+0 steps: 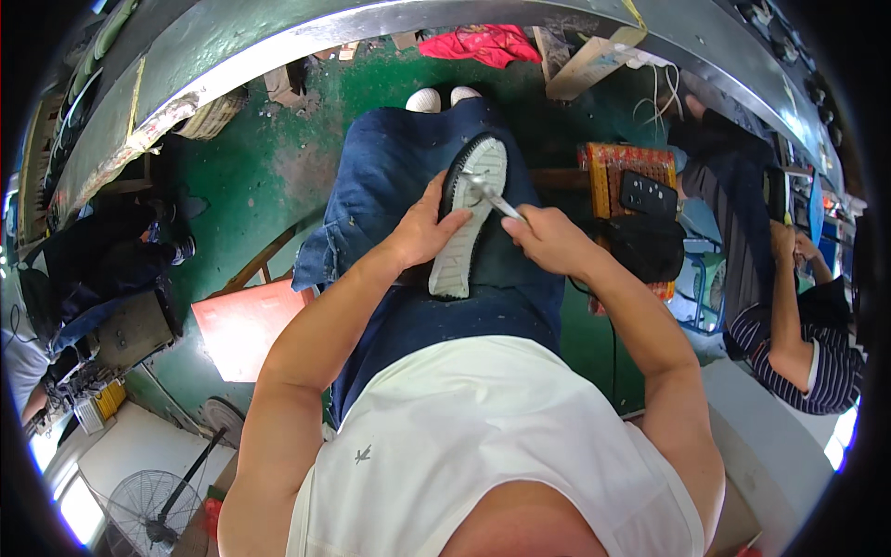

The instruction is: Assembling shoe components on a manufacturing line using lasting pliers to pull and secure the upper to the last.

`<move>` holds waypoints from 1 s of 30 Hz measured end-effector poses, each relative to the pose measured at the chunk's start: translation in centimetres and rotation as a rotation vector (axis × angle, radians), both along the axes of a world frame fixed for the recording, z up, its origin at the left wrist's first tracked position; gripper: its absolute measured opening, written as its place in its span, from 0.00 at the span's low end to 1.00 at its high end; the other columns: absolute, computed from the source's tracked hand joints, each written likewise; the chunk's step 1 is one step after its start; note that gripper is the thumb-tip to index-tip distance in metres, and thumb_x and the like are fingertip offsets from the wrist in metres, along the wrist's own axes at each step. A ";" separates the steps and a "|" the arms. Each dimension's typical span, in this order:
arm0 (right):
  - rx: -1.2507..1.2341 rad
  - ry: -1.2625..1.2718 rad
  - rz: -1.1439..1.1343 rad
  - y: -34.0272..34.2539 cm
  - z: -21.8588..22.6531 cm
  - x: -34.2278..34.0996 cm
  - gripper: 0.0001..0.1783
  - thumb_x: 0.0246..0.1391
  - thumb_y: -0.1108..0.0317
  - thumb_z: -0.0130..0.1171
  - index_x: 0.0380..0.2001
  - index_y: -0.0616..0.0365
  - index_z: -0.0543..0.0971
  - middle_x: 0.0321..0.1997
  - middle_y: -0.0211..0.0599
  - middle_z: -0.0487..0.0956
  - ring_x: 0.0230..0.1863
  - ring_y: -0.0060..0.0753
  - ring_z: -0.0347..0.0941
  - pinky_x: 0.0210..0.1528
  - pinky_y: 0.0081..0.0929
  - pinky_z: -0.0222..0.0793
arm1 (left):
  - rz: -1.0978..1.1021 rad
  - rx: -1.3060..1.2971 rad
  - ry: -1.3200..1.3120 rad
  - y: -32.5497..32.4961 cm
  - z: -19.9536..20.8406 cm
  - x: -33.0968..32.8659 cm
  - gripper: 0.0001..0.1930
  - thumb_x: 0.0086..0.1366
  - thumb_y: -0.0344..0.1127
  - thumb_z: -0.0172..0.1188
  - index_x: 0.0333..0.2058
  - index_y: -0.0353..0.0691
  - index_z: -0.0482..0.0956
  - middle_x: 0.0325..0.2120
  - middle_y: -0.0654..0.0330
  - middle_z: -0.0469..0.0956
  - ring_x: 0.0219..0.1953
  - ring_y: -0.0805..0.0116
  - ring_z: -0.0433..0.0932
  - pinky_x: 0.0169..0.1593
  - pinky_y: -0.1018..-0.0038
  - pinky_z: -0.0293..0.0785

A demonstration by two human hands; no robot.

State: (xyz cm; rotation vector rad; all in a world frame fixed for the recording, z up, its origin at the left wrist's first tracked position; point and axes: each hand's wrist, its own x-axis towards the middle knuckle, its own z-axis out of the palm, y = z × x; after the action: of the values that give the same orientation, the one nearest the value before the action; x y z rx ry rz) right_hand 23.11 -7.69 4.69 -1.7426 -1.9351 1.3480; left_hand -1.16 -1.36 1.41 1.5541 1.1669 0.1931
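Note:
A shoe (471, 220) rests on my lap, its pale grooved sole facing up and a dark edge running round it. My left hand (431, 224) grips the shoe's left side, the thumb lying on the sole and the fingers along the edge. In my right hand (549, 239) is a slim light-coloured hand tool (499, 200), held by its handle from the right. Its tip meets the upper part of the sole; the tip is too small to tell its kind. Dark blue cloth (371, 186) covers my legs beneath the shoe.
A metal-edged bench (325, 42) curves across the front. To the right, a phone (648, 194) and a black bag (640, 248) lie on an orange-patterned seat (608, 167). Co-workers sit at both sides. A reddish board (251, 325) is at left, a fan (153, 506) behind it.

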 end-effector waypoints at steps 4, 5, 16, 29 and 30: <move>-0.525 0.082 -0.063 -0.8 4.4 1.4 0.21 0.62 0.53 0.57 0.35 0.65 0.77 0.32 0.56 0.81 0.37 0.59 0.79 0.43 0.47 0.73 | 0.111 -0.345 -0.302 1.1 0.1 -0.2 0.41 0.66 0.35 0.66 0.71 0.35 0.53 0.59 0.50 0.73 0.60 0.64 0.73 0.65 0.69 0.68; -0.530 0.085 -0.052 -0.6 4.9 1.1 0.21 0.62 0.53 0.57 0.35 0.65 0.77 0.32 0.56 0.81 0.37 0.59 0.79 0.43 0.47 0.73 | 0.123 -0.349 -0.298 1.4 -0.7 -0.7 0.41 0.66 0.35 0.66 0.71 0.35 0.53 0.59 0.50 0.73 0.60 0.64 0.73 0.65 0.69 0.68; 0.122 -0.202 0.447 -2.7 1.3 -1.3 0.14 0.61 0.60 0.60 0.40 0.62 0.77 0.37 0.50 0.81 0.39 0.54 0.80 0.42 0.48 0.75 | 0.169 -0.469 -0.420 1.1 -1.1 0.0 0.37 0.66 0.30 0.64 0.70 0.34 0.55 0.57 0.52 0.75 0.57 0.65 0.75 0.62 0.70 0.71; 0.211 -0.063 0.309 -3.9 1.0 -0.6 0.17 0.59 0.53 0.61 0.35 0.58 0.76 0.32 0.50 0.79 0.36 0.58 0.78 0.39 0.50 0.73 | 0.086 -0.072 -0.192 1.1 -0.6 0.0 0.39 0.67 0.36 0.62 0.70 0.30 0.53 0.62 0.44 0.71 0.63 0.56 0.71 0.67 0.69 0.65; -0.015 -0.106 0.341 -4.3 1.8 -0.5 0.21 0.62 0.49 0.58 0.36 0.59 0.76 0.32 0.53 0.80 0.36 0.61 0.78 0.40 0.52 0.73 | 0.076 0.027 -0.135 -0.1 -2.0 -0.4 0.40 0.68 0.38 0.61 0.71 0.31 0.49 0.64 0.42 0.66 0.66 0.54 0.67 0.69 0.69 0.61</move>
State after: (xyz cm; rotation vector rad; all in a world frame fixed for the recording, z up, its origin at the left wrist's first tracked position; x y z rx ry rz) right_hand 22.61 -11.97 6.51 -1.5693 -2.3707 1.3987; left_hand -1.56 -1.48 -0.61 1.4977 1.1214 0.3599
